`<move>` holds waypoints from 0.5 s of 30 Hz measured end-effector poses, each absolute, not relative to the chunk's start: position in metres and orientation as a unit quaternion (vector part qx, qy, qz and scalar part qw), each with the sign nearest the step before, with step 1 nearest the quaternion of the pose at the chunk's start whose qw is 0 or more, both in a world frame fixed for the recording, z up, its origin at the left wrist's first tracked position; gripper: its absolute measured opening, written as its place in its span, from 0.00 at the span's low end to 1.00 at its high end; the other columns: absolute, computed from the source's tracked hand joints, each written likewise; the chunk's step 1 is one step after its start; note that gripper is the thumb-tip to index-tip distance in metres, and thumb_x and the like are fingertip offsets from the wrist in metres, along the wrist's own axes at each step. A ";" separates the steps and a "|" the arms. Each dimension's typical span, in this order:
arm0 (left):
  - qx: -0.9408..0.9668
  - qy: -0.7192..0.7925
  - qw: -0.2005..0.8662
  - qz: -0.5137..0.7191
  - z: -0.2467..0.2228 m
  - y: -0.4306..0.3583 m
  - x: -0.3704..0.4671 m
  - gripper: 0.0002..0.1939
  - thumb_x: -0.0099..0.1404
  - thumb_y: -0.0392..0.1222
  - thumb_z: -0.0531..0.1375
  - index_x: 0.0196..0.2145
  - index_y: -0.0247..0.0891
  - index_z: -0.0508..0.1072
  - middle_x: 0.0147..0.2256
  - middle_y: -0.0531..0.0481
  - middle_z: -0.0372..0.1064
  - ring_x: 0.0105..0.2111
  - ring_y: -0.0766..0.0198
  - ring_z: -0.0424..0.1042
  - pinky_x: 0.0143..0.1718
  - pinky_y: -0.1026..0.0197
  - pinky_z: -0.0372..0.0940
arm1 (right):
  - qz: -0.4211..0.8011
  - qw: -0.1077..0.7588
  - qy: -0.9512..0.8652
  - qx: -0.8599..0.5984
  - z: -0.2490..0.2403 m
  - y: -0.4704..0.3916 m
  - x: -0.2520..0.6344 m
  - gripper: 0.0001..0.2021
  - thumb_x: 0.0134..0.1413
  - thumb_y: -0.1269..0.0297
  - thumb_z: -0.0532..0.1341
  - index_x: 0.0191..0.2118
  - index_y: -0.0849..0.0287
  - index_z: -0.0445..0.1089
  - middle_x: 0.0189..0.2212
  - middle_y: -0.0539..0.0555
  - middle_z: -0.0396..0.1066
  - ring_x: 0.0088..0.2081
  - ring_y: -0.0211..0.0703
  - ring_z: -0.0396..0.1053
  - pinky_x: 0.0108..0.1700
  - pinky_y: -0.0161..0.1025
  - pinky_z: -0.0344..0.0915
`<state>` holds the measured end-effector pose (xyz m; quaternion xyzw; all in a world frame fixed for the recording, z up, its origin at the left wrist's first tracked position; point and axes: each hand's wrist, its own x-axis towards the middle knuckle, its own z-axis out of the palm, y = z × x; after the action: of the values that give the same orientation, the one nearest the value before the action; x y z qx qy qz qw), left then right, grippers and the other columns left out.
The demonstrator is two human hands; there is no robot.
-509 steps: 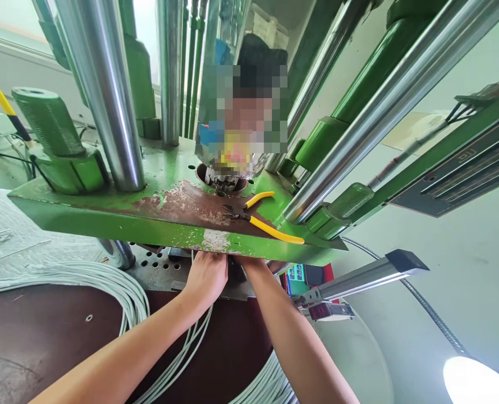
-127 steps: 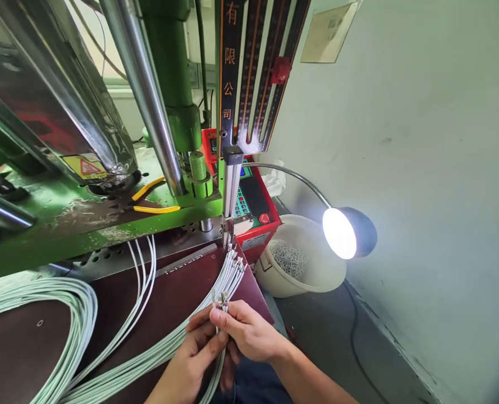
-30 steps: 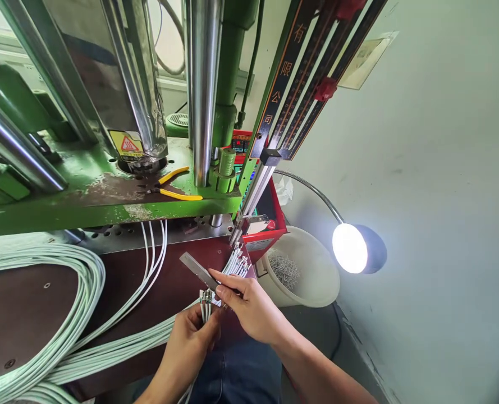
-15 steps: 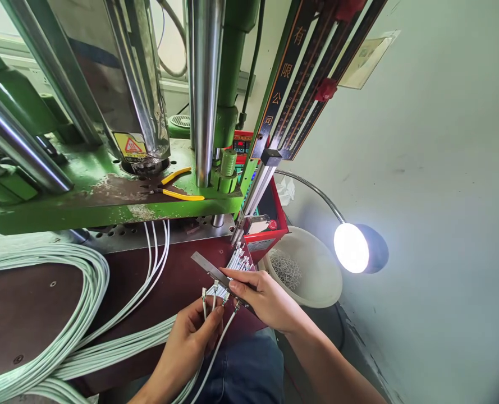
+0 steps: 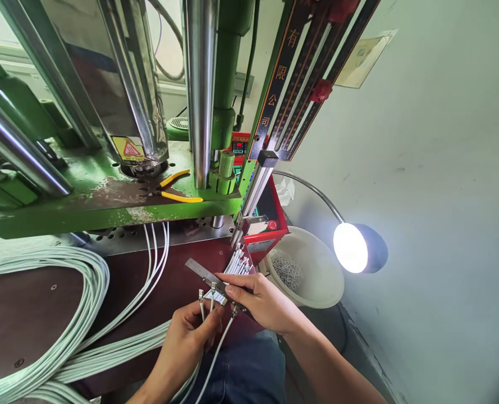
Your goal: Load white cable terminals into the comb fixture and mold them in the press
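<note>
My left hand [image 5: 186, 339] pinches a few thin white cables [image 5: 202, 308], whose small connector ends stick up between thumb and fingers. My right hand [image 5: 266, 303] grips a flat, narrow metal bar [image 5: 198, 270] with thumb on top and forefinger along it. The bar slants from upper left down under the right palm, just above the left fingertips. One white cable [image 5: 220, 348] has its connector end at the bar's lower edge; whether it is fixed there I cannot tell. Behind the bar, a bundle of white cables with connector ends [image 5: 238, 261] lies at the table's edge.
A green press [image 5: 106, 216] stands over the dark red table [image 5: 182, 275]; yellow-handled pliers [image 5: 179, 196] lie on its plate. Coiled white cables [image 5: 95, 280] cover the left side. At right are a red control box [image 5: 266, 244], a white bin [image 5: 325, 280] and a lit lamp [image 5: 350, 247].
Both hands and the metal bar have shifted slightly left in view. The left fingertips have closed in nearer to the bar, and one connector there is now less visible.
</note>
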<state>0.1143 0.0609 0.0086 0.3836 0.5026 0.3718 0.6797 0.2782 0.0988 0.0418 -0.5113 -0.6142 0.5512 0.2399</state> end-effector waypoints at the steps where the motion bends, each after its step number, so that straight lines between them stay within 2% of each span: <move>1: 0.382 0.505 0.681 0.367 0.009 0.061 0.114 0.25 0.51 0.62 0.64 0.18 0.37 0.65 0.14 0.59 0.52 0.16 0.74 0.46 0.18 0.66 0.42 | 0.552 0.240 -0.614 -0.511 0.042 0.099 0.278 0.20 0.61 0.63 0.57 0.57 0.58 0.69 0.43 0.52 0.77 0.47 0.47 0.73 0.53 0.43 0.66; 8: 0.380 0.522 0.677 0.352 0.007 0.064 0.115 0.27 0.49 0.65 0.64 0.18 0.36 0.66 0.13 0.60 0.51 0.16 0.74 0.45 0.17 0.66 0.41 | 0.552 0.249 -0.615 -0.506 0.039 0.097 0.273 0.20 0.61 0.64 0.56 0.57 0.60 0.68 0.51 0.55 0.73 0.53 0.49 0.70 0.58 0.45 0.62; 12: 0.377 0.532 0.661 0.370 0.007 0.063 0.121 0.26 0.51 0.63 0.65 0.17 0.36 0.65 0.13 0.61 0.50 0.15 0.74 0.45 0.17 0.67 0.42 | 0.530 0.261 -0.629 -0.506 0.036 0.096 0.271 0.20 0.61 0.63 0.57 0.58 0.61 0.68 0.53 0.55 0.71 0.56 0.48 0.67 0.60 0.44 0.60; 15: 0.378 0.538 0.653 0.376 0.009 0.063 0.122 0.23 0.54 0.61 0.63 0.19 0.37 0.67 0.14 0.58 0.57 0.16 0.71 0.53 0.18 0.66 0.49 | 0.528 0.263 -0.634 -0.500 0.037 0.098 0.274 0.20 0.61 0.61 0.57 0.57 0.61 0.69 0.51 0.54 0.73 0.53 0.49 0.69 0.57 0.44 0.62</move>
<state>0.1220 0.0631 0.0085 0.3781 0.5375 0.3757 0.6534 0.2743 0.0975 0.0368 -0.5003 -0.6336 0.5281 0.2634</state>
